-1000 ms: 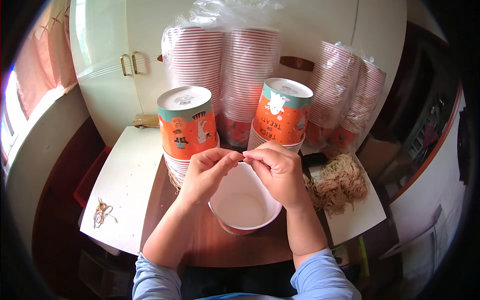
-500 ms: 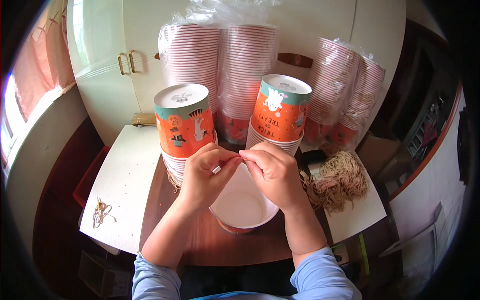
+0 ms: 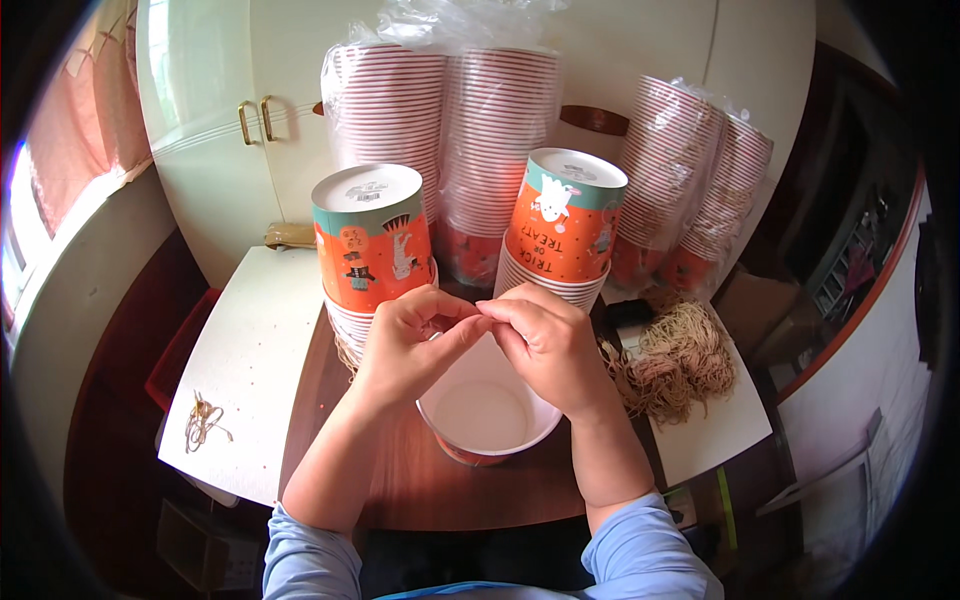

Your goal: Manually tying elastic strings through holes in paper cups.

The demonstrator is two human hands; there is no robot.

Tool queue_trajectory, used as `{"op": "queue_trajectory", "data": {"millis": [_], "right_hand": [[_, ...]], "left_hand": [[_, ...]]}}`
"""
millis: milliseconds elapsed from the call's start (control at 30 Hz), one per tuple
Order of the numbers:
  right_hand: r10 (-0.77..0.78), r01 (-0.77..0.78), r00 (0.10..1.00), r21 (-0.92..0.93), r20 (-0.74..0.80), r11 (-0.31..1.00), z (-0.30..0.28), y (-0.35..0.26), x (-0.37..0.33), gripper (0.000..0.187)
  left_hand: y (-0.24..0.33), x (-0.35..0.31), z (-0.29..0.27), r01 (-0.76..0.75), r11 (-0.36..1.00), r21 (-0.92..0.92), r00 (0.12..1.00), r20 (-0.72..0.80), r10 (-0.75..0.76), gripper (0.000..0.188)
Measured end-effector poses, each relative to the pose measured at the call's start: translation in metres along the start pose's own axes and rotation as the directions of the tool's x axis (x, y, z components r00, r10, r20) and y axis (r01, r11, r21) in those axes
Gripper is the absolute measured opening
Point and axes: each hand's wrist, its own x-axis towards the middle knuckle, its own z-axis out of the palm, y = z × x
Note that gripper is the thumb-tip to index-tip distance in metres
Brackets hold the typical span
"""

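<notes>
My left hand point(image 3: 418, 340) and my right hand point(image 3: 540, 345) meet fingertip to fingertip above an upright paper bucket point(image 3: 483, 412). Each hand is closed in a pinch; whatever the fingertips hold is too small or too hidden to name. The bucket is white inside, with a bit of orange showing low on its outside. Behind my left hand stands a stack of upside-down orange and teal printed buckets point(image 3: 372, 255). A similar stack point(image 3: 565, 225) rises behind my right hand.
Tall plastic-wrapped bucket stacks point(image 3: 500, 130) stand at the back, with more wrapped stacks point(image 3: 670, 150) at the right. A heap of tan cords point(image 3: 690, 355) lies on the right white board. A small cord bundle point(image 3: 205, 425) rests on the left white board point(image 3: 250, 350).
My hands stay pinched together in nearly the same place, with only slight finger movement. The view has shifted a little; the buckets and stacks stand as before.
</notes>
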Motion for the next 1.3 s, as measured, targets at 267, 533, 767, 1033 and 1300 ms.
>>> {"op": "queue_trajectory", "data": {"millis": [267, 533, 767, 1033, 1300], "right_hand": [[-0.003, 0.004, 1.000, 0.079, -0.021, 0.997, 0.002, -0.004, 0.004, 0.020], [-0.038, 0.037, 0.999, 0.144, 0.003, 0.989, -0.004, -0.006, 0.004, 0.016], [0.126, -0.214, 0.955, 0.330, 0.268, 0.919, 0.000, -0.015, -0.004, 0.008], [0.401, -0.616, 0.659, 0.150, 0.636, 0.773, 0.026, 0.003, 0.001, 0.012], [0.355, -0.484, 0.627, -0.010, 0.694, 0.875, 0.050, 0.008, -0.003, 0.014]], "left_hand": [[-0.002, -0.002, -0.002, -0.013, 0.998, -0.063, 1.000, -0.025, 0.011, 0.009], [0.011, -0.002, -0.004, -0.132, 0.989, 0.067, 0.991, -0.005, 0.132, 0.007], [0.000, -0.022, -0.027, -0.443, 0.813, 0.377, 0.896, 0.161, 0.414, 0.013], [-0.050, -0.040, -0.061, -0.207, 0.923, 0.325, 0.977, 0.022, 0.211, 0.012], [-0.057, -0.042, -0.064, -0.051, 0.948, 0.313, 0.993, 0.115, 0.016, 0.017]]}}
